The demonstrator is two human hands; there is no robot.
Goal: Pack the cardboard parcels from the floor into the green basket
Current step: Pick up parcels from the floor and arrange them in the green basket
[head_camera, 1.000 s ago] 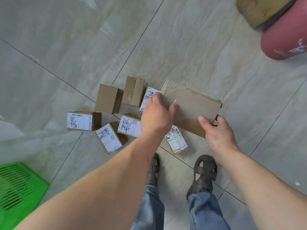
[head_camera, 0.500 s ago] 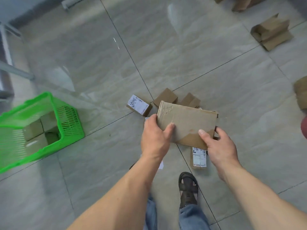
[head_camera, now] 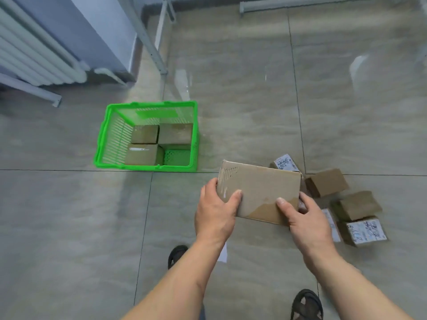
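Cardboard parcel (head_camera: 258, 192) held above floor, right of green basket (head_camera: 147, 137); clamped between left hand (head_camera: 217, 211) and right hand (head_camera: 307, 218), thumbs on top. Risk: jamming against three parcels already inside.

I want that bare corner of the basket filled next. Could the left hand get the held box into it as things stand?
Probably yes: the left hand grips the flat box, nothing stands between it and the green basket, but the bare corner looks too small for it.

Both forearms are bare, no sleeves seen. Left hand (head_camera: 216, 210) and right hand (head_camera: 307, 220) are ungloved. Dark strapped sandals (head_camera: 306, 304) are worn on both feet.
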